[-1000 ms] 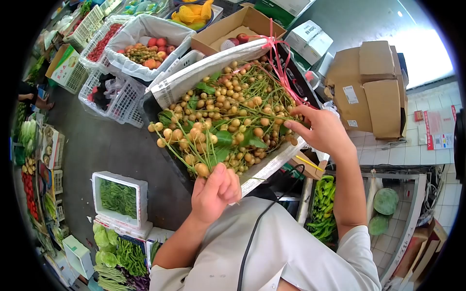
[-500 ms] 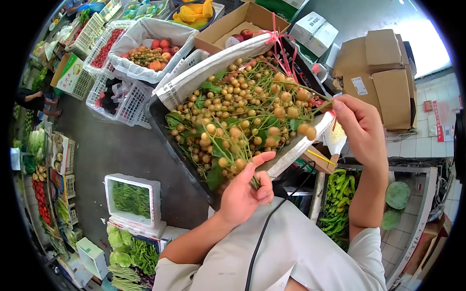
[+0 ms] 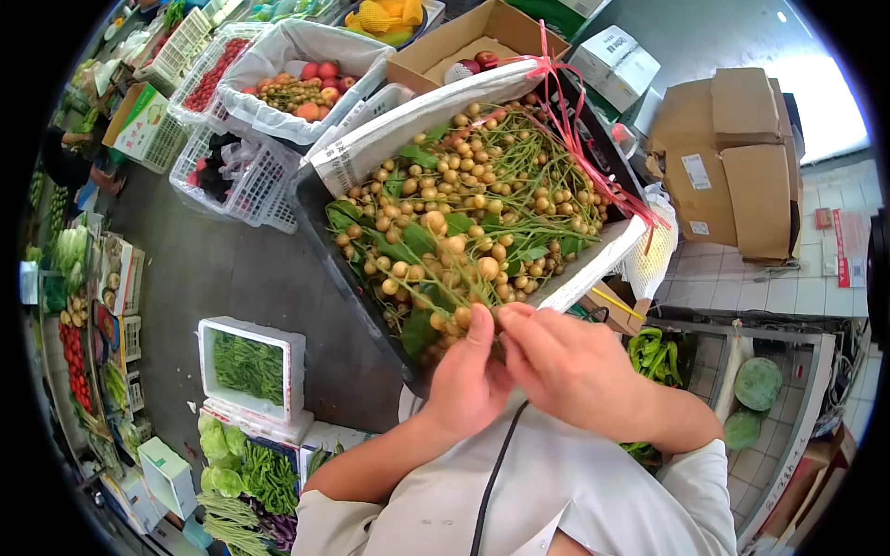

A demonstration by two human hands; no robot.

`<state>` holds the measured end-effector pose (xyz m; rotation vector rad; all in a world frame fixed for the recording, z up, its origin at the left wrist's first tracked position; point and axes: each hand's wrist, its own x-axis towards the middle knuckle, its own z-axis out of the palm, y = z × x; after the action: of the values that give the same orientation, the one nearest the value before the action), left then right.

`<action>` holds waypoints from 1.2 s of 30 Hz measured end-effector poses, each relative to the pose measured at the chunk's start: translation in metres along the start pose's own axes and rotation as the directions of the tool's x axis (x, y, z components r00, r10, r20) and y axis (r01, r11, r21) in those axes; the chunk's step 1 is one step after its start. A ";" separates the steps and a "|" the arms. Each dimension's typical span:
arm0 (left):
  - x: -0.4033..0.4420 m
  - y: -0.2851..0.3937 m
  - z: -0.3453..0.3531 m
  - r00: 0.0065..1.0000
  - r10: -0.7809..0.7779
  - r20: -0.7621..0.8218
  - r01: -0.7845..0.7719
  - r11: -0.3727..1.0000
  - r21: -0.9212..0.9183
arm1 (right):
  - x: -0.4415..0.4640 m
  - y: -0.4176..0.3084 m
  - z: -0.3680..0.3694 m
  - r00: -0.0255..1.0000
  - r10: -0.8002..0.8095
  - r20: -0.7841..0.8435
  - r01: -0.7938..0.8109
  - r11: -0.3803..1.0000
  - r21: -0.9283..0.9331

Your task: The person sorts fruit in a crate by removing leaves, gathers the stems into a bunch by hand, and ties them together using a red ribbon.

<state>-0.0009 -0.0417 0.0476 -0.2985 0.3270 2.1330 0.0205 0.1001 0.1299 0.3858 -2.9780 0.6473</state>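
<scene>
A dark crate [image 3: 320,250] lined with white printed sheets holds a heap of small round yellow-brown fruits [image 3: 464,176] on green stems with leaves. Over its near edge, my left hand [image 3: 468,380] is closed around the stems of a fruit bunch [image 3: 445,269]. My right hand [image 3: 565,361] meets it there, thumb and fingers pinched at the same stems; the fingertips partly cover one another. Pink ribbon [image 3: 575,139] is tied at the crate's far right corner and trails over the fruit.
Behind the crate stand a lined basket of mixed fruit [image 3: 306,46] and an open cardboard box [image 3: 436,51]. A foam box of greens [image 3: 250,324] is at the lower left. Folded cardboard [image 3: 723,167] stands at the right. A person's arm [image 3: 107,176] shows far left.
My right hand has come from the crate's right side, where it held a sprig, down to my left hand. My left hand's fingers have closed in around the stems.
</scene>
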 end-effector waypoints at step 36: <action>-0.006 0.028 0.007 0.947 0.142 0.288 -0.172 0.981 0.084 | 0.015 0.060 -0.062 0.880 0.354 -0.317 -0.291 0.929 0.231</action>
<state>-0.0219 -0.0592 0.0594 0.0989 0.3068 2.2682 -0.0084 0.1757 0.1641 -0.2149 -2.6592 0.9059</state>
